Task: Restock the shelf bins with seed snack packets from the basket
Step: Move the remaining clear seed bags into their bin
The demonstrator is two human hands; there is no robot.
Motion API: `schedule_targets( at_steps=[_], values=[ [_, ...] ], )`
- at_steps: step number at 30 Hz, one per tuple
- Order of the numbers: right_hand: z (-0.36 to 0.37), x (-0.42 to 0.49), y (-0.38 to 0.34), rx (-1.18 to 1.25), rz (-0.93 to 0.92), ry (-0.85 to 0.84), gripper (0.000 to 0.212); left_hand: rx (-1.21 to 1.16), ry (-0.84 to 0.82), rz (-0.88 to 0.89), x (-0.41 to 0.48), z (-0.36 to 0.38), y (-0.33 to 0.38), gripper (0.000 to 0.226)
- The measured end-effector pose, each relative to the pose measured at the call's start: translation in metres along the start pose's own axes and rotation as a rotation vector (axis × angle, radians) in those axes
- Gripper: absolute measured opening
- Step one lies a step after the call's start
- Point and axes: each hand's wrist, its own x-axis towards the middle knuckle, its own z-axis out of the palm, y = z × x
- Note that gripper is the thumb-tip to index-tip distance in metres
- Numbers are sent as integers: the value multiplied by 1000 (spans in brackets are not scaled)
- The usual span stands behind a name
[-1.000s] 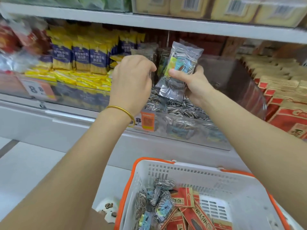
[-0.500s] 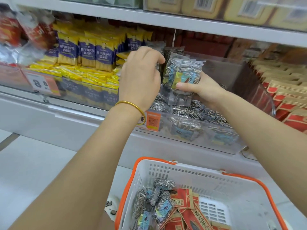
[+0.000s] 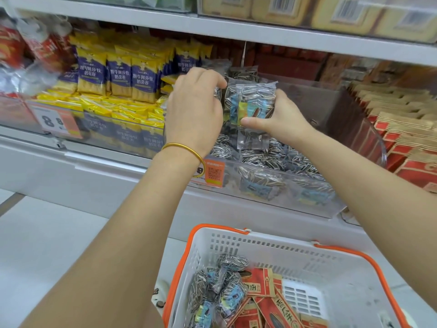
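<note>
My right hand (image 3: 276,119) grips a clear packet of striped sunflower seeds (image 3: 256,100) upright over the clear shelf bin (image 3: 314,200), thumb on the front of the packet. My left hand (image 3: 195,107), with a gold bangle at the wrist, reaches into the same bin just left of it, fingers curled around the upright seed packets (image 3: 227,95) standing at the back. More seed packets lie flat in the bin (image 3: 264,159). Below, the white basket with orange rim (image 3: 331,268) holds striped seed packets (image 3: 220,287) and red seed packets (image 3: 264,304).
Yellow and purple snack packs (image 3: 118,74) fill the bin to the left. Red and tan packets (image 3: 406,138) fill the bin to the right. An orange price tag (image 3: 214,172) hangs on the bin front. A shelf board (image 3: 283,31) runs overhead. Pale floor (image 3: 59,245) lies at lower left.
My right hand has brought the seed packet lower and upright, close against the standing packets. My left hand stays at the back of the bin on those packets.
</note>
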Motion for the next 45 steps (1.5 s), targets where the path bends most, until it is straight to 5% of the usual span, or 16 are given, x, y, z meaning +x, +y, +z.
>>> schedule_targets(
  at_steps=[9,18,25,28,32,35,38,42,45],
  values=[
    [17,-6,3,438,74,77,61,18,-12,-3,0,0,1,36],
    [30,-18,-9,37,-78,75,66,36,-16,5,-1,-1,1,34],
    [22,-7,-9,95,78,47,41,127,-7,54,-1,-2,6,34],
    [28,-3,-14,-6,135,133,49,239,-8,169,-1,4,12,36],
    [30,-3,-17,-133,141,70,44,458,-248,190,1,12,20,46],
    [19,-6,-13,158,242,-23,43,559,-297,184,3,13,24,48],
    [4,-7,0,504,461,41,60,586,-290,167,5,11,25,46],
    [7,-4,-3,498,391,-9,130,541,-272,148,6,11,25,42],
    [20,6,-11,408,278,-64,117,505,-258,147,7,10,22,38]
  ],
)
